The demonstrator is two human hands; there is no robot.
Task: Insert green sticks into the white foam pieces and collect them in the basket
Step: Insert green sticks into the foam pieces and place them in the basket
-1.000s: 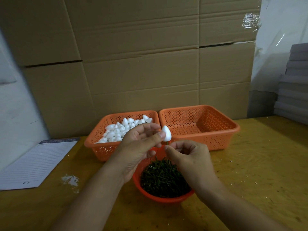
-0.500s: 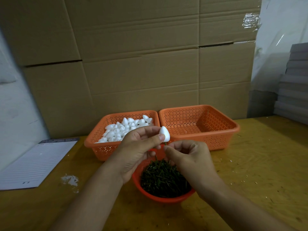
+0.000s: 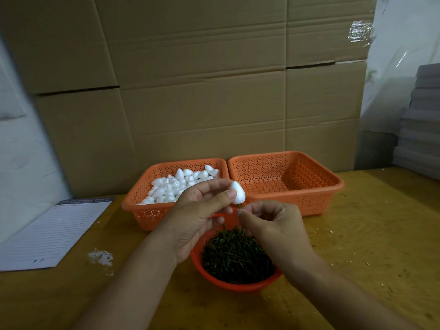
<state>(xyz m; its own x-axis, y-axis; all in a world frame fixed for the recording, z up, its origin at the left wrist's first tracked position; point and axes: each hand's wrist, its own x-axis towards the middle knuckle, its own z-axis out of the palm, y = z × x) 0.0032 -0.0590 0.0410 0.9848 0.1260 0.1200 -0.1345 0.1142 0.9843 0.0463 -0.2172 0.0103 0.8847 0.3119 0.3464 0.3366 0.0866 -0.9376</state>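
Observation:
My left hand [image 3: 198,211] pinches a white egg-shaped foam piece [image 3: 238,193] between thumb and fingers, above the round bowl. My right hand [image 3: 273,228] pinches a short green stick [image 3: 240,206] whose top end meets the underside of the foam piece. Below both hands sits a round orange bowl [image 3: 228,285] full of green sticks [image 3: 234,254]. Behind, the left orange basket [image 3: 140,206] holds several white foam pieces [image 3: 176,184]. The right orange basket [image 3: 314,201] beside it shows nothing inside.
A lined paper pad [image 3: 51,233] lies at the left on the wooden table [image 3: 369,246]. White foam crumbs [image 3: 101,257] are scattered near it. Cardboard boxes [image 3: 202,79] form a wall behind the baskets. Grey stacked sheets [image 3: 421,120] stand at the far right.
The foam piece in my left hand has come down slightly onto the stick in my right hand. Both hands stay almost in place above the bowl.

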